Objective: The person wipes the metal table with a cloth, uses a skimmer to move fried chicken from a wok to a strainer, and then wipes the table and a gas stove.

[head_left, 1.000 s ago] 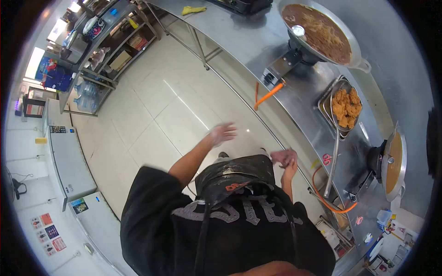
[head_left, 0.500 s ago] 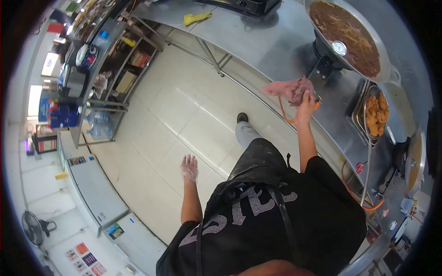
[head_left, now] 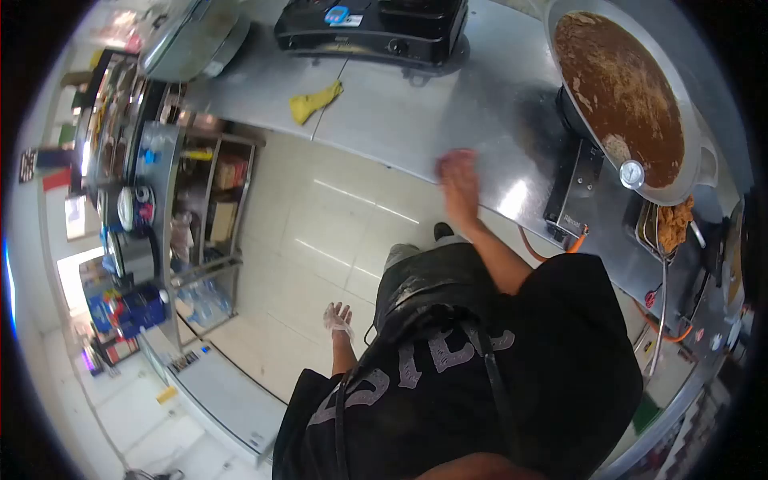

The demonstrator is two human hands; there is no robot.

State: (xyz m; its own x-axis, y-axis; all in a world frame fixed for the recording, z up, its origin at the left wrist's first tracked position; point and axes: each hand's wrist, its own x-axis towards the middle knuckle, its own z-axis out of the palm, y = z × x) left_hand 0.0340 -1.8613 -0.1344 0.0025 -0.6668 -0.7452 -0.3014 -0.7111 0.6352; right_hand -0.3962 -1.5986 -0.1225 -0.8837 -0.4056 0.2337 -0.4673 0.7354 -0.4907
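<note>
My right hand (head_left: 460,188) is over the front edge of the steel counter (head_left: 392,120), with a pinkish-red cloth (head_left: 456,160) at its fingers, partly smeared by motion. My left hand (head_left: 338,319), in a clear plastic glove, hangs low over the floor with its fingers apart and nothing in it. A yellow cloth (head_left: 314,102) lies on the counter, left of my right hand. To the right, a large pan of brown liquid (head_left: 624,88) stands on a burner, with a round dial thermometer (head_left: 631,174) at its rim.
A black stove (head_left: 368,36) stands at the back of the counter. Fried food (head_left: 674,222) lies in a strainer at the right. A shelf rack (head_left: 212,188) stands on the left, with a white chest freezer (head_left: 228,408) below it. An orange hose (head_left: 534,246) hangs by the counter edge.
The view has turned and shifted. My right hand has moved left along the counter with the cloth, away from the burner. More of the stove now shows. My left hand remains low.
</note>
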